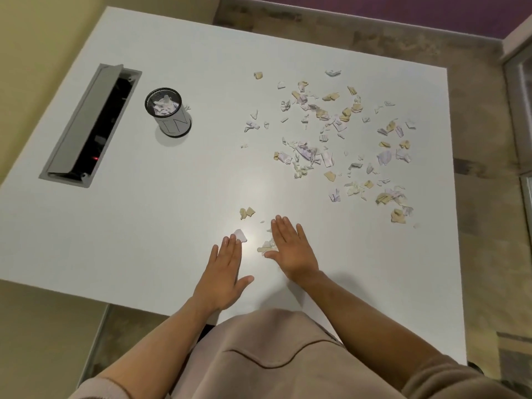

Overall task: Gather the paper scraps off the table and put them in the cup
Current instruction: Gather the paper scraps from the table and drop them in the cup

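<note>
Many torn paper scraps (334, 139), white, beige and pale purple, lie scattered over the right half of the white table (172, 214). A grey cup with a black rim (169, 113) stands at the left and holds some scraps. My left hand (226, 272) lies flat near the front edge, fingertips touching a pale scrap (241, 234). My right hand (290, 249) lies flat beside it, its thumb side against a small pile of scraps (266, 246). A beige scrap (247, 212) lies just beyond both hands.
An open grey cable hatch (89, 125) is sunk into the table left of the cup. One scrap (187, 107) lies right behind the cup. The table's front edge runs under my forearms; floor shows beyond the far and right edges.
</note>
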Action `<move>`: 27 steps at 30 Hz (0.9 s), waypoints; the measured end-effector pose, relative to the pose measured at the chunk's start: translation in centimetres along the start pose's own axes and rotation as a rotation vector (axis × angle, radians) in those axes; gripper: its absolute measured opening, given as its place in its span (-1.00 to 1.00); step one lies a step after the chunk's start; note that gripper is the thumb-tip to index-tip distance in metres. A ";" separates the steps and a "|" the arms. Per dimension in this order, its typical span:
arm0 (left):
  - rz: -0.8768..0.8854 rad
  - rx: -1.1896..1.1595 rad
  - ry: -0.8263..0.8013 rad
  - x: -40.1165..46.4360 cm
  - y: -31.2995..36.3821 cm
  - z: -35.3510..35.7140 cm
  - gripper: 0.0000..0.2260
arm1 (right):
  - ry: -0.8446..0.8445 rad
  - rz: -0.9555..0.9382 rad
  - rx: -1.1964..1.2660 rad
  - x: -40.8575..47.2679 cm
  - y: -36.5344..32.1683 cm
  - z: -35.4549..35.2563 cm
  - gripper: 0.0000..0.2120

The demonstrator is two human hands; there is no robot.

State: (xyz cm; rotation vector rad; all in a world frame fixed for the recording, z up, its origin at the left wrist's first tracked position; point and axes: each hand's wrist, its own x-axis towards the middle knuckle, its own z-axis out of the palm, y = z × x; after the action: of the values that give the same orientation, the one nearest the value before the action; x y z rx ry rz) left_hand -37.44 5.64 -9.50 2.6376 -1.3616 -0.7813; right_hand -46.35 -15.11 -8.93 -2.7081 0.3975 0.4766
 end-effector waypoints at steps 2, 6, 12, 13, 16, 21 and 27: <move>-0.005 -0.042 0.024 0.0 0.1 -0.2 -0.27 | 0.116 -0.049 0.064 -0.9 0.0 -0.7 -0.34; -0.016 -0.161 0.081 0.5 0.2 -1.1 -0.31 | 0.415 0.001 0.139 -3.2 1.0 -0.4 -0.58; -0.025 -0.230 0.074 4.8 0.5 -3.3 -0.20 | 0.326 0.081 0.130 -2.5 0.9 -0.8 -0.34; -0.024 -0.228 0.060 5.7 0.5 -3.7 -0.18 | 0.305 0.062 0.125 -1.9 0.7 -1.0 -0.32; -0.014 -0.203 0.001 7.4 0.6 -4.6 -0.13 | 0.203 -0.029 0.085 -0.3 0.3 -1.2 -0.33; 0.091 -0.062 -0.079 7.9 0.6 -4.5 -0.14 | 0.059 -0.151 -0.029 0.4 0.8 -0.7 -0.28; 0.299 0.007 -0.089 5.6 0.7 -2.8 -0.29 | 0.051 -0.234 -0.027 -2.3 1.9 0.3 -0.37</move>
State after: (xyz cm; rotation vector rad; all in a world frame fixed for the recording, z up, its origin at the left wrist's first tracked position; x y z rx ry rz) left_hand -34.01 0.36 -9.15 2.3480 -1.7295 -0.8590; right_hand -49.13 -16.20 -8.86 -2.7510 0.0855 0.3499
